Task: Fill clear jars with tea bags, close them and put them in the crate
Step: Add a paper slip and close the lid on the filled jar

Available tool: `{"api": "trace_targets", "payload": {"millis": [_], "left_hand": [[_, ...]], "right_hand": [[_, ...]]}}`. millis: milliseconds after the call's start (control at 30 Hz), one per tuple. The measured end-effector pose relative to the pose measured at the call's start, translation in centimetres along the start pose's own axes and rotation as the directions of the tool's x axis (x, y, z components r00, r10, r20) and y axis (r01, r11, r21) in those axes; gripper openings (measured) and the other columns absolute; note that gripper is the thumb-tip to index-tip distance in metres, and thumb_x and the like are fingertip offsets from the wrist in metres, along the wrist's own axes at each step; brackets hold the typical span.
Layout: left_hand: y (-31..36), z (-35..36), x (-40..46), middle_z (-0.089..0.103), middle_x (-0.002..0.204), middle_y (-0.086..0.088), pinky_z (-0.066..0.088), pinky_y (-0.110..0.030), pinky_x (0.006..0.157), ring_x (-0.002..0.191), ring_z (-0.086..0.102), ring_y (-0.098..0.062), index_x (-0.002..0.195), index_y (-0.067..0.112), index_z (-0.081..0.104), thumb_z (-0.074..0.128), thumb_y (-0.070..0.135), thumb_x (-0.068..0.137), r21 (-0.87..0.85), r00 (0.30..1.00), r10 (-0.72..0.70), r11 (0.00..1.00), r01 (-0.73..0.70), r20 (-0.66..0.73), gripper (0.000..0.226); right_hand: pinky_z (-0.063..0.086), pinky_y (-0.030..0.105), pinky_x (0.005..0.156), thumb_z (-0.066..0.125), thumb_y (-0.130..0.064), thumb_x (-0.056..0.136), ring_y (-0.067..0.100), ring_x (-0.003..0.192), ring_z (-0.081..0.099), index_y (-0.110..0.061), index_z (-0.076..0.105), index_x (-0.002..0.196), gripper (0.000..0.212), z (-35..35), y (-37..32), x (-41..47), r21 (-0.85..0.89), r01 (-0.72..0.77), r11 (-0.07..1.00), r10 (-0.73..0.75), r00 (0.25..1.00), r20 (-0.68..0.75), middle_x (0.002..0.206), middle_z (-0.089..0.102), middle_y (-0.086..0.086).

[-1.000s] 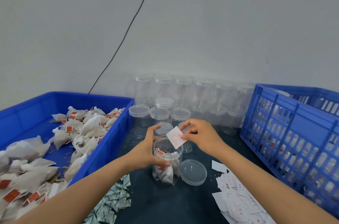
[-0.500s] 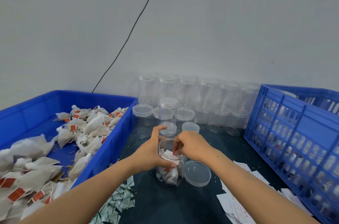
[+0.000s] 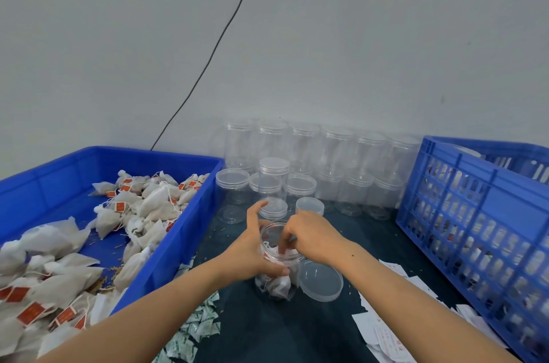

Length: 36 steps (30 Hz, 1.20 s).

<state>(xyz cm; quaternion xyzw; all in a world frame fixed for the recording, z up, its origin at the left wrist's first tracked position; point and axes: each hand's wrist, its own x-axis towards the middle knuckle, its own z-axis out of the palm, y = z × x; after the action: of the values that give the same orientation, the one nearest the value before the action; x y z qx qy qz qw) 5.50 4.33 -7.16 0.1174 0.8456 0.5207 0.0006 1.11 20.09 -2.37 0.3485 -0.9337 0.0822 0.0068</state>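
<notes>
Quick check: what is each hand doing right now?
Left hand: grips the open jar around its side.
Right hand: fingers dip into the jar mouth; whether they hold anything cannot be told.

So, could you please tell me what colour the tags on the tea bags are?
Orange-red tags on white tea bags, clearest in the head view.

Your open clear jar (image 3: 277, 261) stood upright, part-filled with tea bags (image 3: 279, 285), its lid (image 3: 320, 281) lying just beside it, the blue crate (image 3: 475, 214) on the right

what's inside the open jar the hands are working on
White tea bags fill the lower part of the open jar, with a paper slip near the mouth under the right hand fingers. The left hand hides the jar's left side.
</notes>
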Motion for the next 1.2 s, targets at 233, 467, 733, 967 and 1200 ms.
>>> {"api": "trace_targets", "payload": {"millis": [233, 467, 733, 967, 1200], "left_hand": [[-2.3, 2.9, 0.2, 0.054, 0.12, -0.004, 0.049, -0.013, 0.071, 0.096, 0.059, -0.006, 0.126, 0.022, 0.034, 0.083, -0.009, 0.063, -0.168, 0.994, -0.109, 0.98, 0.104, -0.021, 0.085], [-2.1, 2.7, 0.3, 0.056, 0.118, 0.001, 0.054, -0.02, 0.082, 0.099, 0.061, -0.002, 0.122, 0.021, 0.038, 0.085, -0.009, 0.056, -0.133, 0.998, 0.017, 0.991, -0.024, -0.054, 0.087], [-2.6, 1.5, 0.8, 0.058, 0.12, 0.008, 0.052, -0.025, 0.094, 0.112, 0.059, -0.004, 0.124, 0.035, 0.039, 0.088, 0.002, 0.055, -0.07, 0.997, 0.071, 0.995, -0.074, -0.036, 0.091], [-3.2, 1.3, 1.3, 0.053, 0.121, 0.024, 0.041, 0.0, 0.082, 0.109, 0.05, 0.018, 0.116, 0.059, 0.034, 0.09, 0.015, 0.056, 0.002, 0.999, 0.051, 0.999, -0.051, 0.003, 0.093], [-3.2, 1.6, 1.3, 0.054, 0.122, 0.022, 0.045, -0.008, 0.087, 0.114, 0.052, 0.009, 0.12, 0.051, 0.036, 0.089, 0.014, 0.055, 0.028, 0.997, 0.077, 0.997, -0.077, -0.01, 0.091]], "right_hand": [[0.046, 0.03, 0.078, 0.053, -0.006, 0.092, 0.02, 0.086, 0.054, -0.028, 0.076, 0.101, 0.033, 0.8, -0.2, -1.2, 0.026, -0.035, 0.999, 0.037, 0.996, -0.077, 0.102, 0.057, 0.003], [0.029, 0.029, 0.078, 0.06, -0.017, 0.093, 0.023, 0.104, 0.044, -0.028, 0.071, 0.113, 0.026, 0.8, -0.5, -2.3, -0.23, 0.086, 0.969, -0.099, 0.994, -0.045, 0.117, 0.056, 0.002], [0.028, 0.009, 0.096, 0.047, -0.008, 0.093, 0.01, 0.114, 0.034, -0.02, 0.07, 0.111, 0.032, 2.2, 1.0, -4.1, 0.08, 0.16, 0.984, -0.117, 0.913, -0.39, 0.123, 0.045, -0.003], [0.031, 0.026, 0.096, 0.06, -0.017, 0.093, 0.021, 0.118, 0.04, -0.015, 0.046, 0.126, 0.035, 6.9, 5.0, -5.1, 0.557, -0.14, 0.818, 0.464, 0.734, -0.497, 0.125, 0.044, -0.002], [0.026, 0.036, 0.112, 0.074, -0.052, 0.073, 0.019, 0.136, 0.022, -0.028, 0.013, 0.147, 0.099, 10.5, 7.4, -6.1, 0.471, -0.347, 0.811, 0.435, 0.896, -0.089, 0.149, 0.024, 0.0]]}}
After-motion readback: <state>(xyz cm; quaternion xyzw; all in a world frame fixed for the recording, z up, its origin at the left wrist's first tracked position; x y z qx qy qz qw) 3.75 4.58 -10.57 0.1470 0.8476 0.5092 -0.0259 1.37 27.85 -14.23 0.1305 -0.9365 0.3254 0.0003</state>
